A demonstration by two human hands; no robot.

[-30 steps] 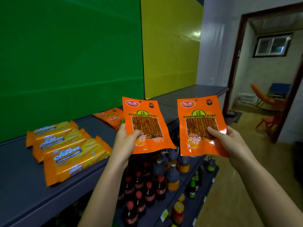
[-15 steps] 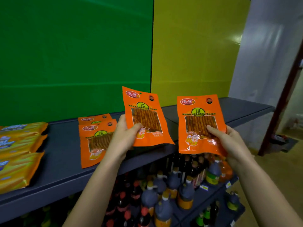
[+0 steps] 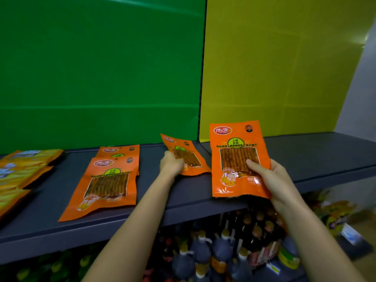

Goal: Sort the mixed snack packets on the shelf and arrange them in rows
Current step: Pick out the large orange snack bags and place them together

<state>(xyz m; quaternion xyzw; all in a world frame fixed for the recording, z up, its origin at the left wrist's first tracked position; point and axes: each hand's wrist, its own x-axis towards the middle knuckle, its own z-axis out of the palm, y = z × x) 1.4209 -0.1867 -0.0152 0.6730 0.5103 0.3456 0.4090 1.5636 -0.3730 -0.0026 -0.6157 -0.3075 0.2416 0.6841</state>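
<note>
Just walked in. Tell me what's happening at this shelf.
A person is sorting snack packets on a dark shelf. The left hand holds one orange packet low over the shelf, beside two matching orange packets lying overlapped. The right hand holds another orange packet upright at the shelf's front edge. Yellow packets lie at the far left.

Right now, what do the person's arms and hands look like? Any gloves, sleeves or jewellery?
Both the left hand and the right hand are bare, with no gloves, rings or watch showing. The forearms are uncovered as far as the picture's lower edge, so no sleeve is visible. No markings show.
</note>
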